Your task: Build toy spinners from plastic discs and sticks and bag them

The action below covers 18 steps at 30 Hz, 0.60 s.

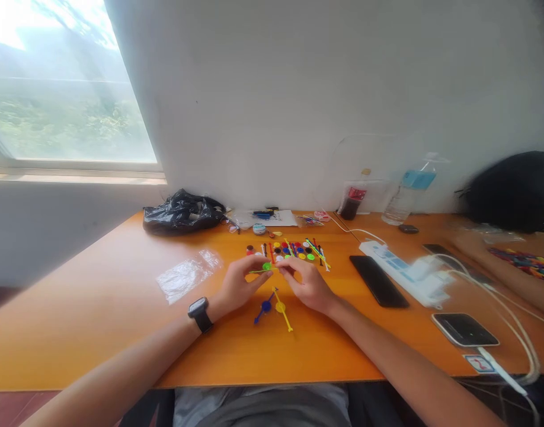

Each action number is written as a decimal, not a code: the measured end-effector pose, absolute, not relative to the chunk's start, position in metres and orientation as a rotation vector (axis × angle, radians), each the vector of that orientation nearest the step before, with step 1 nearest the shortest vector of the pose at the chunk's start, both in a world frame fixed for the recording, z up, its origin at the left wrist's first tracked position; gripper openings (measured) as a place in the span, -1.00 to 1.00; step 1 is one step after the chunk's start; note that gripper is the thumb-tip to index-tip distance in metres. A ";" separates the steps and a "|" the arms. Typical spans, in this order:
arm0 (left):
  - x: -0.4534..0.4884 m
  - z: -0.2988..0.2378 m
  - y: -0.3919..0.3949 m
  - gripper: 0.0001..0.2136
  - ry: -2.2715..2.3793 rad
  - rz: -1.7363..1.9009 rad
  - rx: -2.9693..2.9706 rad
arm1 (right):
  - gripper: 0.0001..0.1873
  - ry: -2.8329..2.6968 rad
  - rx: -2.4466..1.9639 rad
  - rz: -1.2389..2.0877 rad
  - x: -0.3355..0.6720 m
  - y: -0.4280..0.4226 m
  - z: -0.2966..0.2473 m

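Note:
My left hand (237,283), with a black watch on its wrist, pinches a small green spinner (266,267) made of a round disc and a thin arrow. The fingers of my right hand (311,286) are closed at the arrow's other end, just above the table. Below my hands lie a blue spinner (265,306) and a yellow spinner (280,307), each a disc with an arrow through it. Behind the hands, several coloured discs (301,256) and loose arrows (320,252) are spread out, partly hidden by my fingers.
A clear plastic bag (187,277) lies left, with a black plastic bag (183,212) behind it. On the right are a black phone (377,281), a white power strip (400,270) with cables, and another phone (465,330). Another person's arm (516,276) rests at far right.

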State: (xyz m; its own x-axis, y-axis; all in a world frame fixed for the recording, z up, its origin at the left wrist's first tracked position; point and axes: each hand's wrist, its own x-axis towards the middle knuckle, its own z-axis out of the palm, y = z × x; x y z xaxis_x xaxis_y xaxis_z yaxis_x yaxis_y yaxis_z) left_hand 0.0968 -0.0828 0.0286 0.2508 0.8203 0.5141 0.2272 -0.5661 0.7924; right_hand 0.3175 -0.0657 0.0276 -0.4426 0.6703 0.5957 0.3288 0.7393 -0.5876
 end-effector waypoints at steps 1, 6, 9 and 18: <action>0.096 0.030 -0.083 -0.77 0.966 1.323 1.971 | -0.86 -2.062 -0.758 0.490 0.317 -0.066 0.028; 0.095 0.039 -0.088 -0.85 1.048 1.287 2.098 | -0.85 -2.092 -0.780 0.478 0.317 -0.067 0.027; 0.095 0.041 -0.090 -0.87 1.061 1.272 2.137 | -0.85 -2.099 -0.790 0.477 0.317 -0.067 0.026; 0.095 0.039 -0.090 -0.92 1.109 1.271 2.140 | -0.83 -2.111 -0.789 0.484 0.316 -0.067 0.024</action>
State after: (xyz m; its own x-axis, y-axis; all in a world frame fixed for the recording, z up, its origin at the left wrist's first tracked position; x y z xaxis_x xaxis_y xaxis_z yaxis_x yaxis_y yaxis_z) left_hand 0.0951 -0.0899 0.0391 0.2662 0.8008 0.5365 0.4234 -0.5972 0.6813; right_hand 0.3164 -0.0673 0.0241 -0.4744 0.6794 0.5598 0.3678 0.7307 -0.5751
